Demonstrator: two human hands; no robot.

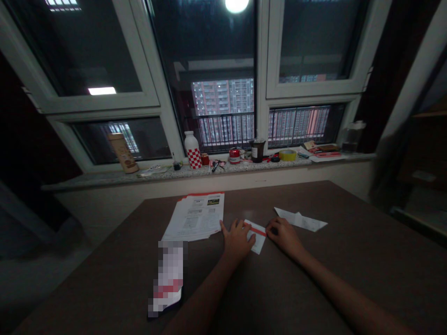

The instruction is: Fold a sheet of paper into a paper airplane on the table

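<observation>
A small folded sheet of white paper (259, 244) with a red stripe lies on the brown table in front of me. My left hand (238, 239) rests across its left part, fingers spread and pressing it down. At the paper's right edge, my right hand (284, 236) has thumb and fingers curled together in a pinch; the fingertips partly hide what they grip. Just beyond the right hand is another folded strip of white paper (303, 220). A stack of printed sheets (197, 216) with a red top edge lies left of my left hand, near its thumb.
A pixelated phone-like object (169, 279) lies at the front left of the table (335, 274). Along the windowsill stand a tan tumbler (123, 153), a red-checked white bottle (193, 151), a dark drink cup (257, 151), yellow tape (287, 155) and a clear jug (352, 138).
</observation>
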